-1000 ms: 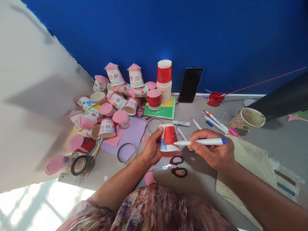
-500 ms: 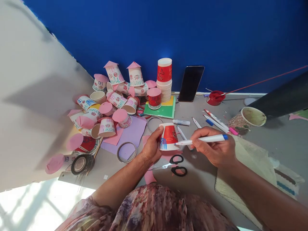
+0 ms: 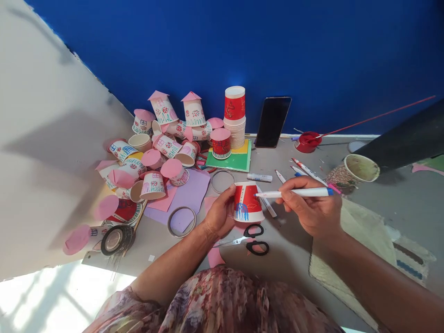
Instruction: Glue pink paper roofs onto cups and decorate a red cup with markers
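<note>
Left hand (image 3: 218, 215): fingers curled around the side of an upturned red paper cup (image 3: 247, 201), thumb up near the cup's base, which faces up and slightly tilted. Blue marker scribble on the white band at the cup's wide rim, just beside the left fingertips. Cup sits between the two hands, above the grey table (image 3: 284, 259).

Right hand (image 3: 312, 208): fingers pinched on a white marker (image 3: 294, 193) with a blue end cap; barrel lies nearly level, tip pointing left and touching or just short of the cup's red wall, cannot tell which.

Just below the cup and both sets of fingers: black-handled scissors (image 3: 255, 238) flat on the table, over scraps of pink paper. Just left of the left hand: a tape ring (image 3: 182, 221) on a purple sheet (image 3: 189, 192); a second ring (image 3: 222, 180) just above the left thumb.

Above the right fingers: loose markers (image 3: 259, 177) scattered on the table. Further right of the right hand: a patterned cup (image 3: 352, 171), open end up.

Well left of the left hand: heap of decorated cups with pink paper tops (image 3: 163, 148), some upright, most tipped over. Dark tape roll (image 3: 114, 239) near the table edge.

Far beyond the fingers, by the blue wall: stack of red-and-white cups (image 3: 235, 115) beside a green sheet (image 3: 232, 161), a phone (image 3: 272, 121) leaning on the wall, a red dish (image 3: 307, 142).
</note>
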`<state>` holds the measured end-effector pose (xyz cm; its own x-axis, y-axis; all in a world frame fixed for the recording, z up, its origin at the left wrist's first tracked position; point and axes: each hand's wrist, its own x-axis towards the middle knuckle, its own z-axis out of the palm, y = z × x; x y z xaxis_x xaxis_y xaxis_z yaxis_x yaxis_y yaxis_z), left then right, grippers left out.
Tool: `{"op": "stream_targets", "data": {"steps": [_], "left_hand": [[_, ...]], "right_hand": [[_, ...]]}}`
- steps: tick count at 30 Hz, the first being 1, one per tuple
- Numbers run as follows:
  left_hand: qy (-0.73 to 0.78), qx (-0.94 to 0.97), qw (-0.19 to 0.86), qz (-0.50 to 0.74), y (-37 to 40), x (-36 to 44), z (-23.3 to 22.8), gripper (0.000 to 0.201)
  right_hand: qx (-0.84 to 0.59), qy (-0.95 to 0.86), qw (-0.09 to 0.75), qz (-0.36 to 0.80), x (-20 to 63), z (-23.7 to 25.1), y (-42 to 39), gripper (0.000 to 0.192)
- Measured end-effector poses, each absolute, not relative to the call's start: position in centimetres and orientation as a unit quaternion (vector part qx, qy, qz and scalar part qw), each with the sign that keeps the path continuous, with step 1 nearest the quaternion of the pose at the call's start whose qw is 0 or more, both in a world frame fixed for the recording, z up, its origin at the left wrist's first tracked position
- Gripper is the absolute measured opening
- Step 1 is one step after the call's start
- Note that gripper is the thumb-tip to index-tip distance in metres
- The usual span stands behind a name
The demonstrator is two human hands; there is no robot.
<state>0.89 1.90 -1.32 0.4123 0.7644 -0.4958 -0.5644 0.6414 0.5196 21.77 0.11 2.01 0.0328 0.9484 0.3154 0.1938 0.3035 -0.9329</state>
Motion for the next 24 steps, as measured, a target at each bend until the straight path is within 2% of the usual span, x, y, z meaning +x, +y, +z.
{"op": "stream_targets", "data": {"steps": [7, 17, 24], "left_hand": [[0.367, 0.120, 0.828, 0.406, 1.90, 0.88, -0.88, 0.034], [0.365, 0.148, 0.823, 0.409, 1.88, 1.18, -1.35, 0.039], [0.360, 0.162, 0.820, 0.415, 1.72, 1.40, -1.28, 0.039]], "right_hand": [[-0.478, -0.590, 0.555, 0.339, 21.76, 1.78, 0.36, 0.025], [-0.480, -0.677, 0.516, 0.212, 21.58, 1.78, 0.07, 0.011], [-0.452, -0.696, 0.524, 0.192, 21.44, 2.18, 0.24, 0.004]]}}
